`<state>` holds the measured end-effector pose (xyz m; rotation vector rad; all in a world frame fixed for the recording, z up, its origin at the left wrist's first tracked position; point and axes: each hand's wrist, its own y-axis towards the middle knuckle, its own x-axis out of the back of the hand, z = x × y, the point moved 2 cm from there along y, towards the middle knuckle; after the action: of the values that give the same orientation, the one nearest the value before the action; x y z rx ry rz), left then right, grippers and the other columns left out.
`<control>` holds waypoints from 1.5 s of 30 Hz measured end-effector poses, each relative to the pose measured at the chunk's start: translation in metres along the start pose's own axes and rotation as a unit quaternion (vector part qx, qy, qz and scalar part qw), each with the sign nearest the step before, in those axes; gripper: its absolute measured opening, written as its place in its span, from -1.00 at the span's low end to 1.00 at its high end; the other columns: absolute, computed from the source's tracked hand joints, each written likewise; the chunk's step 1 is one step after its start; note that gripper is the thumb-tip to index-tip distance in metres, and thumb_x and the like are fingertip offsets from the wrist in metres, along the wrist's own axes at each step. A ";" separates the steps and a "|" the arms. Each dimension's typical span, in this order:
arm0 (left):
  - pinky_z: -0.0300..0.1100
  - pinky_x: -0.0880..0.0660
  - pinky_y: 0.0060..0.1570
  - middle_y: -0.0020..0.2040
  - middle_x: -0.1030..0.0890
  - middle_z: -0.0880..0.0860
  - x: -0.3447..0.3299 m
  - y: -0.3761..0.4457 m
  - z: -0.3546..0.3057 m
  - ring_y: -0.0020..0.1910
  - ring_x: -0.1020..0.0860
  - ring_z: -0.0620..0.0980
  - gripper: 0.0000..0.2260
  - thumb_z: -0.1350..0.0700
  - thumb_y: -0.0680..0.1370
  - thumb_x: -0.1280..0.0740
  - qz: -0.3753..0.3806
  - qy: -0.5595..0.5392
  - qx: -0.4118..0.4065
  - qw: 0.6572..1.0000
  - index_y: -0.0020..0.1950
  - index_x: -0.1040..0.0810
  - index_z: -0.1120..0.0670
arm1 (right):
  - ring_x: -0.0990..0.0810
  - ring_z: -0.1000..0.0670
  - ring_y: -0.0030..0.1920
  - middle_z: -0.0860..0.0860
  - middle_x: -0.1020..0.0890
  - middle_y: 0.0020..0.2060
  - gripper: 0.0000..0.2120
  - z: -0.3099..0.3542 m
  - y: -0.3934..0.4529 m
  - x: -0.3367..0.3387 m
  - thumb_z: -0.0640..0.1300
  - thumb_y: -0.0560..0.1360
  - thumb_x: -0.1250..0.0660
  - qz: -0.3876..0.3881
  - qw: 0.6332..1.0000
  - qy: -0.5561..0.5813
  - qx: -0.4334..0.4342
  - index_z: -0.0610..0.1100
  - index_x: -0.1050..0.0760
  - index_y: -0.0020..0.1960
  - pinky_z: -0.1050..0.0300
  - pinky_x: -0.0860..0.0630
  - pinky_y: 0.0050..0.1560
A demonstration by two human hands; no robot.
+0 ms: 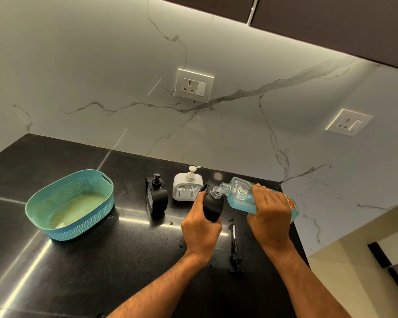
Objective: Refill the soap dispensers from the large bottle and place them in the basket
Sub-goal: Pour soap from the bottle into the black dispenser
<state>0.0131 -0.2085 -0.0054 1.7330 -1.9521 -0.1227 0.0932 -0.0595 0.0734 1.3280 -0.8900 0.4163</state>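
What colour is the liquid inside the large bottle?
Light blue, seen in the head view inside the large bottle.

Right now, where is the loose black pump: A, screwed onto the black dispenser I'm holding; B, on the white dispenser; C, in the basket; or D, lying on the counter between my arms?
D: the loose pump lies flat on the counter between the forearms, while the left hand grips the open black dispenser and the right hand tips the bottle toward it.
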 end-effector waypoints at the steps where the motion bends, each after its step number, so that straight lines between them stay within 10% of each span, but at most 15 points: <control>1: -0.13 -0.66 0.09 0.18 -0.71 0.12 0.000 0.000 0.000 0.07 -0.71 0.07 -0.28 0.24 0.34 -0.65 0.000 -0.002 -0.001 1.000 0.47 -0.48 0.16 | -0.71 -0.23 0.08 -0.21 -0.71 0.09 -0.37 0.000 0.000 0.000 -0.14 0.22 -0.70 0.000 1.000 -0.002 0.001 -0.30 -0.61 0.22 -0.16 -0.66 0.06; 45: -0.21 -0.59 0.15 0.23 -0.69 0.13 0.001 0.007 0.000 0.13 -0.70 0.09 -0.29 0.23 0.36 -0.65 0.012 0.000 -0.004 1.000 0.47 -0.48 0.16 | -0.71 -0.24 0.07 -0.21 -0.71 0.08 -0.38 0.000 0.008 0.000 -0.16 0.20 -0.72 0.002 1.000 -0.005 0.003 -0.30 -0.62 0.20 -0.15 -0.65 0.06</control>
<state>0.0067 -0.2079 -0.0028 1.7043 -1.9686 -0.1225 0.0877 -0.0577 0.0788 1.3360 -0.9008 0.4158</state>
